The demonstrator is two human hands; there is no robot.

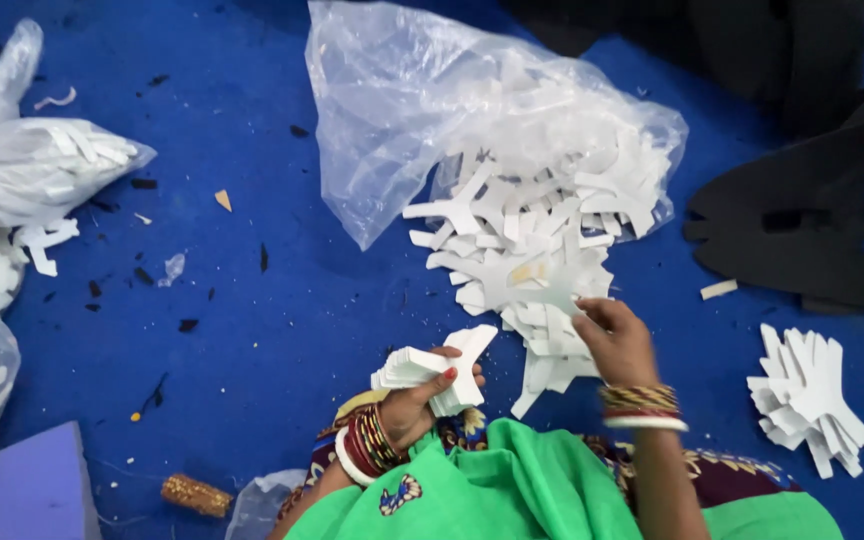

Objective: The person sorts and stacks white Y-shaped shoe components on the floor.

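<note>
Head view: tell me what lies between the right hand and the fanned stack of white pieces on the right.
Only bare blue mat between right hand and fanned stack, in the head view.

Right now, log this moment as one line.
left hand: holds white cutout stack | right hand: picks cutout from pile

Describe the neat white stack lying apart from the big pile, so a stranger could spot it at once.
Start at the clear bag spilling a loose pile of white cutouts onto the blue floor. Go right, past the right hand, below the black sheets. The fanned stack lies alone there, squared up and untouched, unlike the stack in the left hand.
</note>
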